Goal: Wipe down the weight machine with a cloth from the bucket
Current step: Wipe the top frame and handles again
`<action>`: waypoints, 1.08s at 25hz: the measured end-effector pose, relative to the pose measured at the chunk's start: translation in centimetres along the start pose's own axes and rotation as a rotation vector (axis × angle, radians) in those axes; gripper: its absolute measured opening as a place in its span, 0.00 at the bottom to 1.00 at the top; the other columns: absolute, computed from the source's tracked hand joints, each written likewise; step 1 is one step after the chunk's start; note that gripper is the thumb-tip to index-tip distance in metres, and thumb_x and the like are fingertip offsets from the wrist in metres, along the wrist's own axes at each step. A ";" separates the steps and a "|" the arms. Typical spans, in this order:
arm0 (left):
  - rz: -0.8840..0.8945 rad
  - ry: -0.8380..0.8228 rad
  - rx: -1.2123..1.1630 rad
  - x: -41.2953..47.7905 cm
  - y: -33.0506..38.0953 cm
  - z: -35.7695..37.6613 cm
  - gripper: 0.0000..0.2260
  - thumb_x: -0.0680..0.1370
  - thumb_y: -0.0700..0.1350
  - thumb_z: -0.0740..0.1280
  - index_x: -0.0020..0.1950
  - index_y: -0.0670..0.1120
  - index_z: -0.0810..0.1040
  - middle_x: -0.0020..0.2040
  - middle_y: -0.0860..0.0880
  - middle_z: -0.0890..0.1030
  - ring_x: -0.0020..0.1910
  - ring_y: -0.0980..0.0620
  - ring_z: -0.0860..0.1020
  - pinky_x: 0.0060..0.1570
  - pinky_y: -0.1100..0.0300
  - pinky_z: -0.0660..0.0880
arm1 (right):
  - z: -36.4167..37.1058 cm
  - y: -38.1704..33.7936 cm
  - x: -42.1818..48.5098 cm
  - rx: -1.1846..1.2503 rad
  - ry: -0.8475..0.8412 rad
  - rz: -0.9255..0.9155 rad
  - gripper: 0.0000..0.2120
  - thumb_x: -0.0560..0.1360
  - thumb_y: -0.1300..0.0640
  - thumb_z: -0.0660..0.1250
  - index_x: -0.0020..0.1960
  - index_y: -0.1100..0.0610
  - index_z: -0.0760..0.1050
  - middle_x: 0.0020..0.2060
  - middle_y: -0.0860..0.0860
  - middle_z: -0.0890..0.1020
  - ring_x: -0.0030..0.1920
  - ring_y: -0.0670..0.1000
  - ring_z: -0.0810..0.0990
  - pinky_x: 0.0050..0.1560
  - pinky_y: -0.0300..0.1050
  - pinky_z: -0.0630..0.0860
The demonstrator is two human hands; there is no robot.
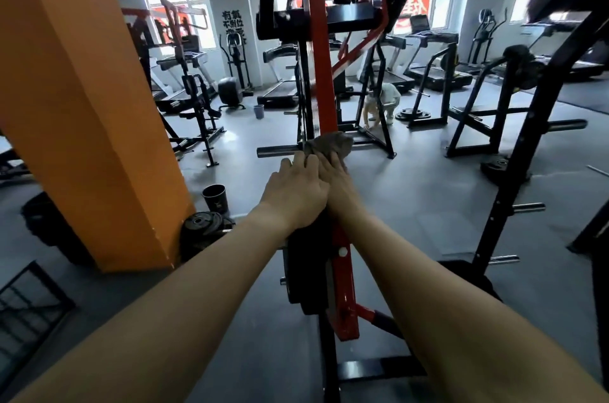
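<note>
The red arm (320, 73) of the weight machine (349, 15) runs from the bottom of the view up through the middle, and everything here is placed against it. The cloth (328, 144) (grey and crumpled) is bunched over the red arm about halfway up, at the spot where a steel peg (280, 151) sticks out to the arm's left.

The right grip (336, 182) (a bare hand, like the other) lies along the red arm just below the cloth. It is wide, with the fingers stretched forward and their tips pressing on the cloth's near edge. The left grip (296, 191) is also wide and flat, fingers straight. It is laid on the left side of the red arm and overlaps the back of the right grip; it holds nothing. Below the left grip, a black block (304, 267) hugs the red arm's left flank.

Left of the red arm, a black bucket (215, 196) stands upright on the grey floor (428, 188), with stacked weight plates (202, 224) just beside it at the foot of an orange pillar (82, 122). Farther back on that side stands a small pale bucket (259, 111). Right of the red arm, well behind it, a person in pale clothes (382, 102) bends low among black racks.
</note>
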State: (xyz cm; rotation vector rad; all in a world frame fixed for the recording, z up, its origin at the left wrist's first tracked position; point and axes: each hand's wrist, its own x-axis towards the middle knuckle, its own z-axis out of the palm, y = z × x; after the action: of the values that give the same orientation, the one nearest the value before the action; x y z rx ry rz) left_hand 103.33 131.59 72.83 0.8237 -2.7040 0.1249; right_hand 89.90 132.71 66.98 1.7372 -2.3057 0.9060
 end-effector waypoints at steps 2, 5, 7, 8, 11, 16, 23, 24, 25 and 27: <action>-0.006 -0.008 0.045 -0.1 0.0 0.2 0.22 0.80 0.50 0.47 0.68 0.41 0.66 0.65 0.40 0.68 0.60 0.37 0.68 0.54 0.43 0.71 | 0.2 0.1 -1.2 0.016 0.022 -0.038 0.28 0.81 0.48 0.60 0.79 0.56 0.64 0.77 0.52 0.68 0.81 0.60 0.55 0.80 0.59 0.55; -0.004 -0.025 0.054 -0.1 -0.1 0.3 0.17 0.81 0.47 0.52 0.66 0.41 0.67 0.65 0.40 0.67 0.60 0.38 0.67 0.54 0.45 0.70 | 0.3 0.7 -4.9 0.084 0.085 -0.163 0.23 0.80 0.54 0.65 0.75 0.57 0.71 0.74 0.52 0.72 0.80 0.57 0.59 0.79 0.55 0.60; 0.038 -0.042 0.124 0.1 -0.1 0.0 0.20 0.79 0.48 0.50 0.65 0.39 0.69 0.65 0.40 0.67 0.60 0.37 0.66 0.51 0.47 0.68 | -0.6 1.2 -5.5 0.122 0.028 -0.212 0.25 0.81 0.57 0.66 0.77 0.53 0.68 0.77 0.47 0.68 0.80 0.53 0.57 0.76 0.53 0.65; 0.043 -0.044 0.129 0.3 0.0 -0.1 0.20 0.79 0.49 0.50 0.64 0.39 0.71 0.65 0.40 0.67 0.59 0.37 0.66 0.50 0.47 0.67 | -1.4 1.5 -4.8 0.126 0.020 -0.216 0.26 0.82 0.56 0.65 0.78 0.51 0.65 0.79 0.45 0.65 0.80 0.52 0.57 0.73 0.55 0.69; 0.033 -0.083 0.103 1.0 0.2 0.0 0.23 0.79 0.51 0.48 0.62 0.38 0.73 0.62 0.39 0.67 0.60 0.35 0.66 0.55 0.44 0.72 | -3.2 2.0 -0.2 0.167 0.093 -0.168 0.26 0.83 0.56 0.63 0.80 0.52 0.64 0.82 0.49 0.58 0.82 0.52 0.54 0.76 0.57 0.66; -0.137 0.006 -0.002 2.7 0.7 0.1 0.17 0.81 0.51 0.55 0.64 0.42 0.69 0.63 0.43 0.71 0.61 0.40 0.69 0.58 0.45 0.71 | -1.7 2.0 -0.3 0.216 0.130 -0.052 0.29 0.82 0.58 0.63 0.82 0.48 0.60 0.84 0.50 0.46 0.80 0.62 0.58 0.68 0.61 0.73; -0.260 0.030 0.121 6.2 3.6 -1.1 0.11 0.84 0.47 0.54 0.61 0.42 0.70 0.57 0.41 0.77 0.55 0.39 0.76 0.48 0.47 0.73 | -5.1 2.4 3.9 0.434 0.155 -0.040 0.30 0.80 0.63 0.64 0.80 0.53 0.60 0.83 0.55 0.53 0.72 0.63 0.72 0.64 0.61 0.76; -0.320 0.024 0.055 6.8 4.0 -1.4 0.11 0.84 0.47 0.54 0.61 0.43 0.68 0.56 0.42 0.77 0.55 0.38 0.76 0.46 0.48 0.71 | -5.4 2.3 4.2 0.538 0.163 -0.010 0.30 0.79 0.64 0.65 0.78 0.53 0.61 0.81 0.56 0.61 0.69 0.61 0.75 0.63 0.59 0.77; -0.388 0.025 -0.017 7.5 4.3 -1.6 0.11 0.84 0.48 0.55 0.62 0.43 0.67 0.55 0.42 0.75 0.54 0.39 0.76 0.45 0.49 0.69 | -5.5 2.6 3.9 0.643 0.160 0.016 0.30 0.78 0.64 0.66 0.77 0.53 0.61 0.76 0.57 0.69 0.66 0.59 0.77 0.62 0.56 0.77; -0.525 0.059 -0.228 8.5 4.7 -1.7 0.11 0.84 0.48 0.57 0.62 0.43 0.65 0.55 0.43 0.74 0.52 0.40 0.75 0.46 0.48 0.71 | -4.8 3.6 2.2 0.759 0.154 0.067 0.28 0.80 0.60 0.67 0.77 0.53 0.62 0.64 0.58 0.80 0.59 0.58 0.81 0.58 0.54 0.79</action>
State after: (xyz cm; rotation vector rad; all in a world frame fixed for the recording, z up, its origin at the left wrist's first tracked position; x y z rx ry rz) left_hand 94.51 131.25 77.15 1.3867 -2.2983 -0.2663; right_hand 84.65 133.97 70.46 1.7076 -2.0580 2.0418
